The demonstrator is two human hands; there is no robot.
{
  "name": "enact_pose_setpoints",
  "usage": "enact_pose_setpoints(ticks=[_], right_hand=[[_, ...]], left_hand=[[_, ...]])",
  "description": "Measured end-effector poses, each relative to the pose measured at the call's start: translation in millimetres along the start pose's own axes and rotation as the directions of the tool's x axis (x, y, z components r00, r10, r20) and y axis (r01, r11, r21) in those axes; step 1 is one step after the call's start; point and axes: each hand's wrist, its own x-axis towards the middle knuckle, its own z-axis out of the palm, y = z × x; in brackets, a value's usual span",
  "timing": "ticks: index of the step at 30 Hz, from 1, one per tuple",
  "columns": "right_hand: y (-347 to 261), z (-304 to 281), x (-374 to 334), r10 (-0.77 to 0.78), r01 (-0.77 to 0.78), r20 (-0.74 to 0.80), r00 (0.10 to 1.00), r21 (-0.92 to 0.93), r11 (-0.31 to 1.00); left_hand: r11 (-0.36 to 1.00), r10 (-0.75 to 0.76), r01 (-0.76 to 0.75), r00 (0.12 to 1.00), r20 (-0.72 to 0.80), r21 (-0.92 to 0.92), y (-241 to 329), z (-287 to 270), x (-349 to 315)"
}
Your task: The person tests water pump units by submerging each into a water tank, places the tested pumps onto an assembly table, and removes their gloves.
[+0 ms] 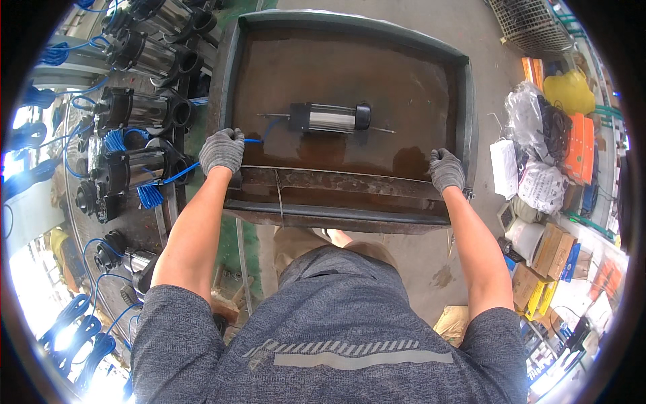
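Note:
A wide dark metal tank [471, 101] of brownish water lies in front of me. In it rests a cylindrical electric pump [332, 118], silver in the middle with black ends and a thin rod at each side. My left hand [223, 151], in a grey glove, is closed at the tank's left wall. A blue cable [183, 174] runs into that hand from the left and comes out toward the pump. My right hand [445, 170], gloved too, curls at the right end of a rusty metal crossbar [336, 180] along the near side. Its fingertips are partly hidden.
Several silver and black pumps [138, 111] with coiled blue cables line the bench on the left. To the right are plastic bags [542, 185], orange parts [579, 148], cardboard boxes [552, 252] and a wire basket [531, 27]. A thin wire [279, 195] hangs over the crossbar.

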Motion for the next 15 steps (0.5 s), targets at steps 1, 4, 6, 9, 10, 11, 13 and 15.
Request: enact_pose_setpoints(ticks=[1,4,6,9,10,11,13,15], right_hand=[[-0.5,-0.7,-0.5,0.0,0.0,0.007,1.0,-0.002,1.0],[-2.7,-3.1,-2.7,-0.007,0.007,0.005,1.0,0.003,1.0],[-3.6,-4.5,-4.0,-0.014,0.014,-0.002,1.0,0.005,1.0],[-3.1,-4.7,-4.0,-0.012,0.012,0.0,1.0,0.0,1.0],[-2.6,-4.3,-3.3,-0.004,0.004,0.007,1.0,-0.004,1.0],[-1.9,-3.4,-2.4,-0.002,0.002,0.004,1.0,-0.005,1.0],[-0.5,-1.2,-0.2,0.003,-0.003,0.012,1.0,-0.004,1.0],[0.5,0.9,1.7,0.009,-0.01,0.027,1.0,0.022,1.0]], left_hand=[[1.0,0.001,-0.001,1.0,0.004,-0.001,0.3,-0.6,-0.3],[1.0,-0.006,0.006,1.0,0.012,-0.001,0.3,-0.8,-0.4],[1.0,-0.007,0.007,1.0,-0.002,0.0,-0.1,0.4,0.1],[1.0,0.005,-0.005,1.0,-0.027,0.008,-1.3,3.2,1.0],[1.0,0.013,-0.012,0.999,-0.032,0.008,-1.6,3.9,1.3],[1.0,0.012,-0.012,0.999,-0.029,0.011,-1.7,4.4,1.5],[1.0,0.009,-0.009,1.0,-0.029,0.01,-1.6,4.8,1.4],[1.0,-0.001,0.001,0.999,-0.035,0.003,-1.3,4.2,0.6]])
